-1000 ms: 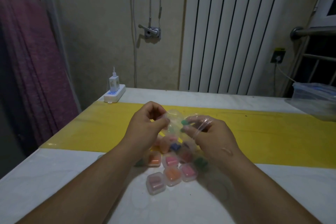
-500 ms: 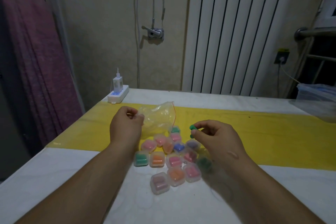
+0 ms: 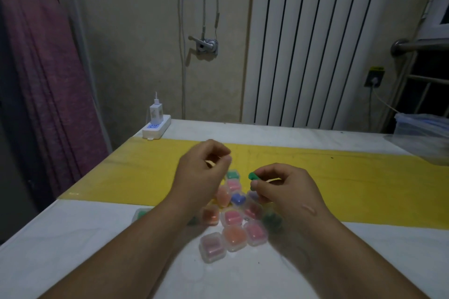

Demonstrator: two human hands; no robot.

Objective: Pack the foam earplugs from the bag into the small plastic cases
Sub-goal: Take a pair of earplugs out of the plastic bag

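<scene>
My right hand (image 3: 284, 189) pinches a green foam earplug (image 3: 254, 175) between thumb and fingertips, above the cluster of small clear plastic cases (image 3: 233, 218). The cases lie shut on the table with pink, orange, blue and green earplugs inside. My left hand (image 3: 201, 172) hovers to the left of the earplug with its fingers curled and thumb near the index finger; I see nothing in it. The bag is not in plain sight. A clear thing with green inside (image 3: 143, 213) peeks out left of my left forearm; I cannot tell whether it is the bag or a case.
A yellow strip (image 3: 352, 177) runs across the white table (image 3: 73, 250). A white power strip with a charger (image 3: 156, 126) sits at the back left corner. A clear plastic box (image 3: 422, 133) stands at the far right. A radiator and a wall lie behind.
My left hand no longer holds up the clear bag and has moved right toward my right hand. My right hand still pinches the green earplug in nearly the same place.
</scene>
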